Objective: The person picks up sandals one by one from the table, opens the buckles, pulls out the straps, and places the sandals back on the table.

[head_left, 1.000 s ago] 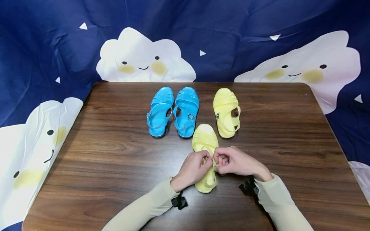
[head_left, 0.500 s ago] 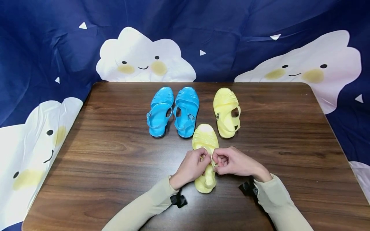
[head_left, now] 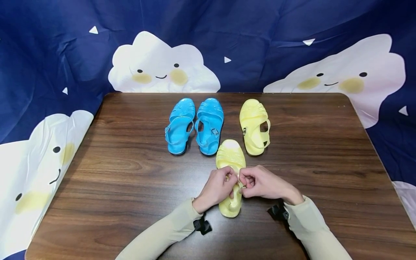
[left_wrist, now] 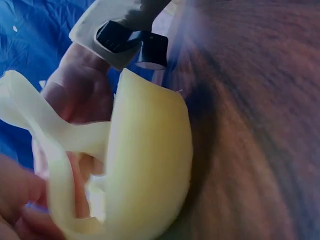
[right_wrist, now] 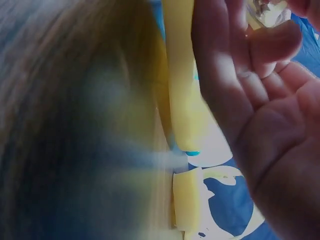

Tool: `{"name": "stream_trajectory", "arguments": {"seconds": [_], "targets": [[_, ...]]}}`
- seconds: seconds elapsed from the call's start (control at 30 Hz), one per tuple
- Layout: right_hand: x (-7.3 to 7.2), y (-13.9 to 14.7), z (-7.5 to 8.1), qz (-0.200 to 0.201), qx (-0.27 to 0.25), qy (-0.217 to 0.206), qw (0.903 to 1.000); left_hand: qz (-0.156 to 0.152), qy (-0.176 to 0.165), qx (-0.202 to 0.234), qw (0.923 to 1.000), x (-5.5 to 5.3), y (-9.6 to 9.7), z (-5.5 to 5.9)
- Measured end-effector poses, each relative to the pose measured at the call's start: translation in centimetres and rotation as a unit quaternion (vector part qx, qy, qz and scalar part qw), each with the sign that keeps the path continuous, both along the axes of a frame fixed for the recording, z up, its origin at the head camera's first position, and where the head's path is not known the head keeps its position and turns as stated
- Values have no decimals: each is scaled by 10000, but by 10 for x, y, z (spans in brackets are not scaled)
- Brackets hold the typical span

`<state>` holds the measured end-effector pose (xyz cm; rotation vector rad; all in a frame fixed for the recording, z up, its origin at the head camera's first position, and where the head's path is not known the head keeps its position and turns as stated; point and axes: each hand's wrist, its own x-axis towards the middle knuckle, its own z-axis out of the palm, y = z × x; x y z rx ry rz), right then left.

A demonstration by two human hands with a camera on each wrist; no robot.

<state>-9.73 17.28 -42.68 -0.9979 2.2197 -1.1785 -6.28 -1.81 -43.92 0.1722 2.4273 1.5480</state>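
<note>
A yellow jelly sandal (head_left: 230, 152) lies toe-away on the table between my hands. My left hand (head_left: 217, 186) pinches the sandal's strap over its middle. At the sandal's right side, my right hand (head_left: 264, 183) pinches the small metal buckle (right_wrist: 270, 12), which glints between the fingertips in the right wrist view. Fingers hide most of where strap and buckle meet, so I cannot tell whether the strap is through it. The left wrist view shows the sandal's heel end (left_wrist: 150, 150) close up, with the loose-looking back strap (left_wrist: 60, 170) beside it.
Behind the held sandal stands a second yellow sandal (head_left: 254, 126), its buckle at the left side. Two blue sandals (head_left: 181, 126) sit side by side left of it. All rest on the brown wooden table (head_left: 130, 187), with a dark blue cloud-print cloth (head_left: 247, 29) beyond.
My left fingers have shifted slightly up along the strap, and the sandal's back strap has swung a little left. My right hand stays at the buckle. The other sandals have not moved.
</note>
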Motion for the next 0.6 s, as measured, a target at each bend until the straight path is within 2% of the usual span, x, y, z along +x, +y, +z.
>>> {"name": "stream_trajectory", "arguments": {"seconds": [0.13, 0.3, 0.47, 0.6], "targets": [[1, 1, 2, 63, -235, -316, 9992, 274, -31, 19, 9996, -4, -6, -3], [1, 5, 3, 49, -369, -751, 9965, 191, -108, -8, 9998, -5, -7, -1], [-2, 7, 4, 51, -245, -791, 9966, 182, -272, 141, 9994, -9, -12, 1], [-4, 8, 2, 58, -76, -574, 9983, 142, -415, 269, 9987, -11, -15, 5]]}}
